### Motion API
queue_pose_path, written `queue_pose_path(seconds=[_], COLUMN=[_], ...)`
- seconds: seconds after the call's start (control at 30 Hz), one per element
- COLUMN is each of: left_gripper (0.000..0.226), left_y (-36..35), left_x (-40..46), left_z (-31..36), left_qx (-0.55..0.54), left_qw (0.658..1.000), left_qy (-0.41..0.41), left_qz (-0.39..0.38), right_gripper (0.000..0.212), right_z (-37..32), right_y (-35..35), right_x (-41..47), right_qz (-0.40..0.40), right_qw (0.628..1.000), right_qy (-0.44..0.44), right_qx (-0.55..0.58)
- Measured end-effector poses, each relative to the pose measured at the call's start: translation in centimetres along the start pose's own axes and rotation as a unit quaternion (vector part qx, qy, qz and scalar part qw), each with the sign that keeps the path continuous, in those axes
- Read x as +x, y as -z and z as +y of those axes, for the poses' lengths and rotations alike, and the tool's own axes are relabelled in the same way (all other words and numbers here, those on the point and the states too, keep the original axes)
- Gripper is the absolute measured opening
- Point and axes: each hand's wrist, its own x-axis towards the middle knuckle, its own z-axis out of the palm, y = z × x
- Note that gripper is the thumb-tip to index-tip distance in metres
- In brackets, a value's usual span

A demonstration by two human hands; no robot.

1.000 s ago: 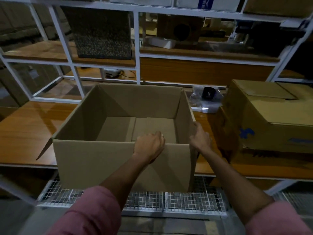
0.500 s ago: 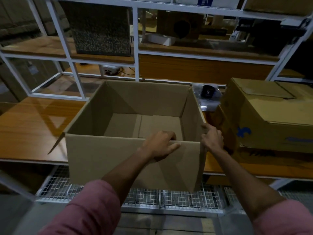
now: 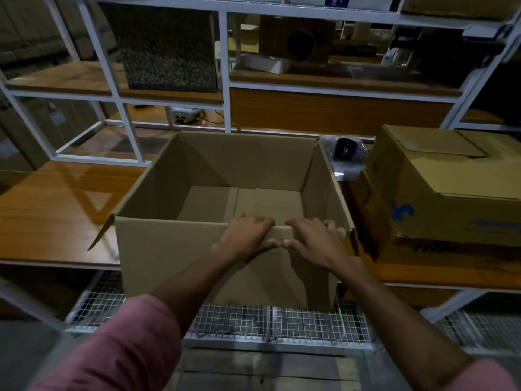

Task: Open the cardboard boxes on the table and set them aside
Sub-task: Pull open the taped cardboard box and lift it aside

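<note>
An open box (image 3: 225, 249) is seen at the near edge of the wooden table (image 3: 50, 215), its near wall hanging down past that edge in front of the wire shelf (image 3: 282, 325) below. Its inside is bare, with the bottom flaps lying flat. The near rim of the box is grasped by the left hand (image 3: 245, 241), fingers curled over it and thumb pressed to the outer wall. The same rim is gripped just to the right by the right hand (image 3: 313, 241), near the box's right corner; the two thumbs nearly meet. Right of the box, a closed box (image 3: 439, 198) with a blue mark is set on the table. Behind the box's right corner, a plastic bag (image 3: 345, 156) holding a dark item is lying.
</note>
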Motion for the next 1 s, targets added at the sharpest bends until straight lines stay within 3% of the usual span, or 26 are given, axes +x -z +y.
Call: queue_pose_path(seconds=[0.13,0.3,0.47,1.0], left_gripper=[0.044,0.028,0.019,0.009], left_y=[0.1,0.9,0.7,0.6], left_x=[-2.5,-4.1,-4.5,-4.3], left_z=[-2.7,-4.1,-3.7,-2.9], left_qx=[0.013,0.05,0.033,0.001], left_qw=[0.999,0.996,0.996,0.993], left_qy=[0.041,0.07,0.086,0.116], left_qz=[0.009,-0.006,0.006,0.037], right_gripper=[0.05,0.019,0.013,0.011], right_z=[-0.9,-1.7,-2.4,-1.7], right_y=[0.0,-0.4,-1.2,-2.1], right_x=[0.4,0.1,-0.5,-0.1], right_qz=[-0.008,0.037,0.081,0.099], right_qw=[1.0,0.999,0.996,0.995], right_qy=[0.014,-0.005,-0.006,-0.009], right_qx=[-0.007,-0.028,-0.033,-0.027])
